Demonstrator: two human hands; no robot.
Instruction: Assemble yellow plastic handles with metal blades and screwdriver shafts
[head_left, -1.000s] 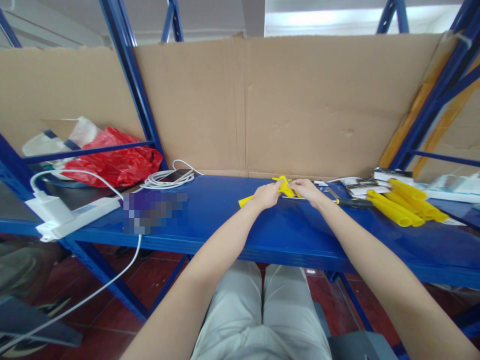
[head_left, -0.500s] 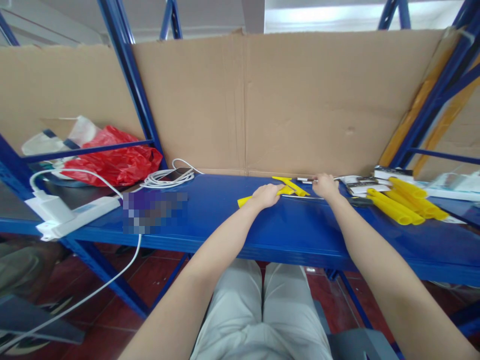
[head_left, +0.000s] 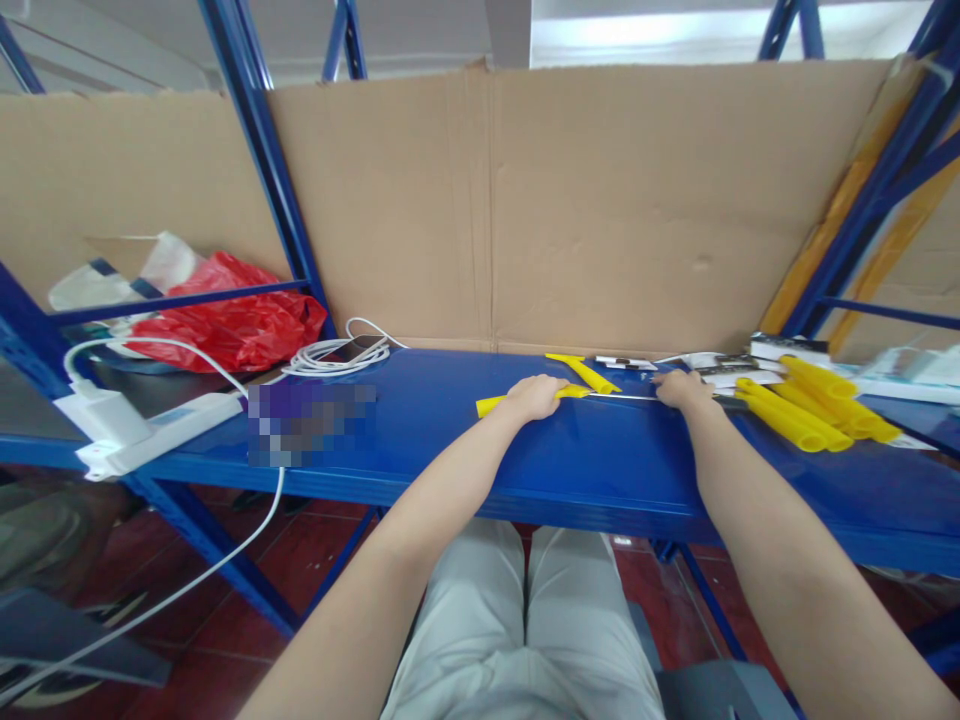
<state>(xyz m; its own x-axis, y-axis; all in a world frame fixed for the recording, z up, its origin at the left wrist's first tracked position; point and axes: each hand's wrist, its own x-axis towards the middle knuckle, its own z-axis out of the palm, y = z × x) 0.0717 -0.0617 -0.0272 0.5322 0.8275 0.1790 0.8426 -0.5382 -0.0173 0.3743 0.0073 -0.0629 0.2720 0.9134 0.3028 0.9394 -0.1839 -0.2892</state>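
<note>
My left hand (head_left: 534, 397) is closed round a yellow plastic piece (head_left: 491, 406), which sticks out on both sides of the fingers and tapers to the right. My right hand (head_left: 682, 390) has its fingers curled at a thin metal rod (head_left: 626, 397). The rod runs left toward the yellow piece's narrow end; whether the two touch, I cannot tell. A dark end (head_left: 729, 402) shows just right of my right hand. Behind the rod lies another tapered yellow piece (head_left: 592, 376), and past it a small white-and-black item (head_left: 619, 363).
Several yellow tubes (head_left: 799, 428) lie at right beside black-and-white packets (head_left: 787, 347). A coiled white cable (head_left: 330, 355), a blurred-out object (head_left: 309, 425) and a power strip (head_left: 169, 430) are at left. A cardboard sheet (head_left: 600, 210) stands behind the blue shelf (head_left: 442, 450).
My right hand has moved right and nearer me, from beside the small white-and-black item to the metal rod. My left hand stays in nearly the same place on the yellow piece.
</note>
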